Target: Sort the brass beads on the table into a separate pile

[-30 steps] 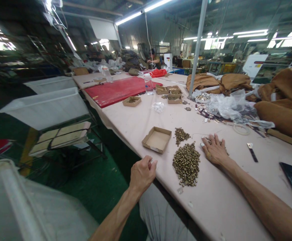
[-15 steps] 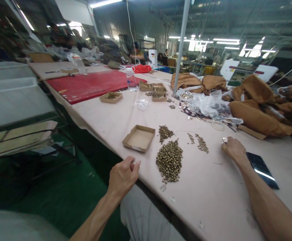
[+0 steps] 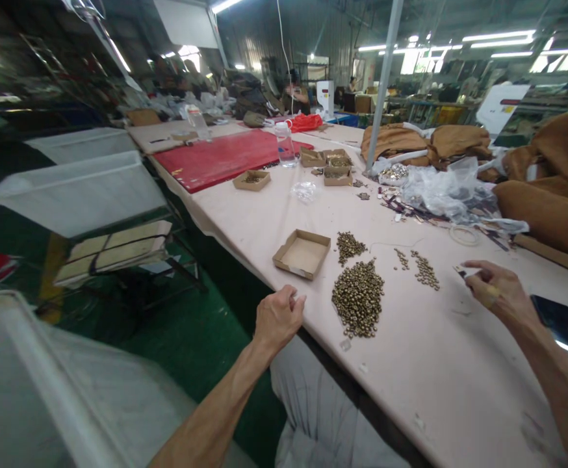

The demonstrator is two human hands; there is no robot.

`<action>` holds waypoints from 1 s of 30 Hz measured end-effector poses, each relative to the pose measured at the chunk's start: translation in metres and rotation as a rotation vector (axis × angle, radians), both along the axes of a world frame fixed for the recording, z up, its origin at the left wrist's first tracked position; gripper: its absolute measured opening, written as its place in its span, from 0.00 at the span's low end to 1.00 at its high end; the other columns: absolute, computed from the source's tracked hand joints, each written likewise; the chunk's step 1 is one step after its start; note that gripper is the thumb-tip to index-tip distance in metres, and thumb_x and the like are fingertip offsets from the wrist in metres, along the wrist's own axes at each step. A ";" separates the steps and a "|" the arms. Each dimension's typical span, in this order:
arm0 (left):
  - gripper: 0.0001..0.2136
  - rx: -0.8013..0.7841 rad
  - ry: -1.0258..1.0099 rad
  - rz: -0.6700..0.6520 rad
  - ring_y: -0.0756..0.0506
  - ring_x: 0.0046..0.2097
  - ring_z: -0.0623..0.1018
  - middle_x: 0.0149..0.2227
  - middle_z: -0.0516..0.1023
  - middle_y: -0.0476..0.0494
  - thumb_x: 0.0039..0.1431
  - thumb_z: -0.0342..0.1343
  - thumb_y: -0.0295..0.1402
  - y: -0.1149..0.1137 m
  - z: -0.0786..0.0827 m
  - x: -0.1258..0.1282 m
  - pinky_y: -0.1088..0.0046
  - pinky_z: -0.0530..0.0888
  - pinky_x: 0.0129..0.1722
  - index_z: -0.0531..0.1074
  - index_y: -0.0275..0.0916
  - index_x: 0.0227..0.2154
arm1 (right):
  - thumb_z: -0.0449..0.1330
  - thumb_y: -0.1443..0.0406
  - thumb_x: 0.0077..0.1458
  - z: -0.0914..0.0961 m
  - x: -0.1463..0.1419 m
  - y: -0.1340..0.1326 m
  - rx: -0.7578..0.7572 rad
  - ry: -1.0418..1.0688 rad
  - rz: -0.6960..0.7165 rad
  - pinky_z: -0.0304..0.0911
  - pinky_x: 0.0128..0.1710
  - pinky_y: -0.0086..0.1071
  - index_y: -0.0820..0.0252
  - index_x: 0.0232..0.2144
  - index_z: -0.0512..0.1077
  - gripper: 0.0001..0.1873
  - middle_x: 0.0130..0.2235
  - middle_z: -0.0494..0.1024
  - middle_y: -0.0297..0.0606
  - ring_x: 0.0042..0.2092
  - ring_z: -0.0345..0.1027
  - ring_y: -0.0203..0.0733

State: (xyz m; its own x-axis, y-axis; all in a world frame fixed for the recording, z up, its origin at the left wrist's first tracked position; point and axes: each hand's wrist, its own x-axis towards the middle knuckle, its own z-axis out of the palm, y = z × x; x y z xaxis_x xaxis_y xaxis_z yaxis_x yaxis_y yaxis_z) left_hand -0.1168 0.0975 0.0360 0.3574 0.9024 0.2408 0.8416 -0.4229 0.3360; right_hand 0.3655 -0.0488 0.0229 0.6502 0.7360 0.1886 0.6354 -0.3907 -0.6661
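Note:
My left hand (image 3: 279, 318) rests at the near edge of the long pink table (image 3: 264, 227), its fingers curled into a loose pinch on something I cannot make out. My right hand (image 3: 496, 290) is lifted just above the table right of the rivets, its fingers closed on a small flat strip whose tip shows at its left. A big pile of small brass rivets (image 3: 359, 298) lies between my hands. A smaller heap (image 3: 349, 246) and a short scattered row of rivets (image 3: 423, 268) lie behind it. An empty shallow cardboard tray (image 3: 302, 253) sits left of the piles.
A black phone (image 3: 564, 322) lies right of my right hand. Clear plastic bags (image 3: 440, 192), brown garments (image 3: 547, 214), a metal post (image 3: 381, 84), small boxes of hardware (image 3: 335, 169), a water bottle (image 3: 284, 145) and a red mat (image 3: 225, 162) lie farther back. White bins (image 3: 79, 195) stand left of the table. People work in the background.
My right hand left the scattered rivets, reached right to the small strip beside the phone, and now holds it raised. My left hand kept its pinch at the table edge.

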 end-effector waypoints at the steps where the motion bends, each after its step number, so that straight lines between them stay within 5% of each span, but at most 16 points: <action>1: 0.11 -0.002 0.001 -0.002 0.46 0.31 0.78 0.28 0.79 0.46 0.65 0.52 0.42 0.000 0.000 0.000 0.73 0.66 0.35 0.73 0.40 0.38 | 0.60 0.55 0.49 0.001 -0.012 -0.003 0.024 0.164 0.051 0.63 0.25 0.32 0.62 0.43 0.79 0.22 0.25 0.78 0.39 0.24 0.70 0.41; 6: 0.11 -0.013 0.005 0.003 0.46 0.31 0.78 0.29 0.79 0.46 0.65 0.52 0.42 -0.003 0.001 0.002 0.73 0.66 0.34 0.73 0.40 0.39 | 0.66 0.57 0.43 -0.010 -0.058 -0.012 0.175 0.702 0.152 0.74 0.36 0.43 0.68 0.37 0.81 0.21 0.33 0.82 0.48 0.32 0.77 0.49; 10: 0.11 -0.007 -0.011 -0.004 0.46 0.31 0.78 0.28 0.78 0.46 0.65 0.52 0.42 -0.004 0.005 0.003 0.73 0.66 0.34 0.73 0.40 0.37 | 0.67 0.59 0.41 -0.017 -0.080 -0.016 0.032 0.395 0.330 0.73 0.43 0.39 0.60 0.37 0.82 0.18 0.40 0.83 0.43 0.42 0.77 0.49; 15: 0.11 -0.007 -0.029 -0.011 0.46 0.32 0.78 0.28 0.78 0.46 0.64 0.53 0.42 -0.004 0.009 0.004 0.73 0.67 0.35 0.72 0.40 0.38 | 0.60 0.60 0.53 -0.013 -0.100 -0.021 0.093 -0.008 0.536 0.71 0.40 0.34 0.56 0.39 0.81 0.13 0.40 0.81 0.41 0.39 0.75 0.43; 22: 0.11 -0.012 -0.005 -0.001 0.46 0.31 0.78 0.29 0.79 0.45 0.65 0.52 0.42 -0.004 0.011 0.004 0.73 0.67 0.35 0.73 0.40 0.39 | 0.56 0.65 0.56 0.001 -0.109 -0.021 0.129 -0.352 0.518 0.65 0.46 0.44 0.52 0.40 0.75 0.10 0.42 0.76 0.43 0.45 0.69 0.48; 25: 0.11 -0.008 0.006 0.001 0.46 0.32 0.79 0.29 0.80 0.45 0.65 0.52 0.42 -0.006 0.012 0.004 0.73 0.67 0.35 0.73 0.40 0.38 | 0.55 0.66 0.56 0.007 -0.110 -0.017 0.149 -0.364 0.530 0.63 0.48 0.44 0.54 0.42 0.70 0.10 0.46 0.74 0.46 0.48 0.68 0.50; 30: 0.11 -0.011 -0.021 -0.009 0.46 0.31 0.78 0.29 0.79 0.45 0.65 0.52 0.41 -0.007 0.010 0.003 0.73 0.67 0.35 0.73 0.40 0.38 | 0.51 0.62 0.60 0.002 -0.130 -0.003 0.079 -0.213 0.547 0.61 0.34 0.34 0.55 0.40 0.64 0.06 0.33 0.72 0.38 0.32 0.65 0.41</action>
